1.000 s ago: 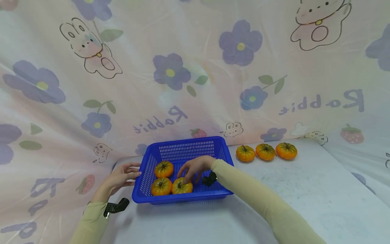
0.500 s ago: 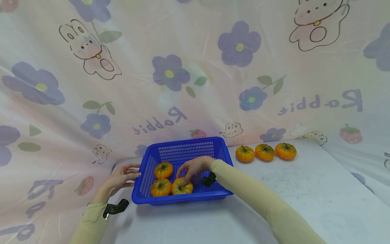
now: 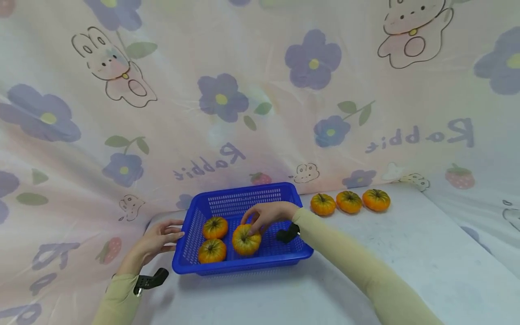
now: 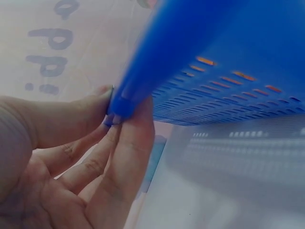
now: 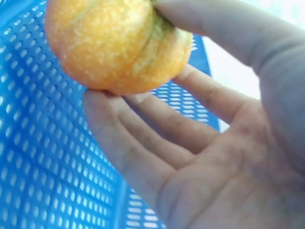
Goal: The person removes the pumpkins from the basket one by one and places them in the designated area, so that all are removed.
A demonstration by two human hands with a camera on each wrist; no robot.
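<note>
Where the ribbed orange pumpkin (image 3: 244,245) hangs inside the blue basket (image 3: 239,265), the right hand (image 3: 269,214) grips it, thumb near the stem, fingers curled round its side. Looks firm, probably light; best held round the widest part. Left hand (image 3: 156,238) pinches the basket's left rim; two pumpkins (image 3: 215,227) alongside, three others (image 3: 348,202) on the worktop (image 3: 410,243), to the right.

On the cloth (image 3: 276,135), mirrored "Rabbit" lettering (image 3: 209,161) stands beyond and left of the right hand (image 3: 270,215), and again to its right. Larger letters (image 3: 42,281) left of the left hand (image 3: 156,239) are unclear.
</note>
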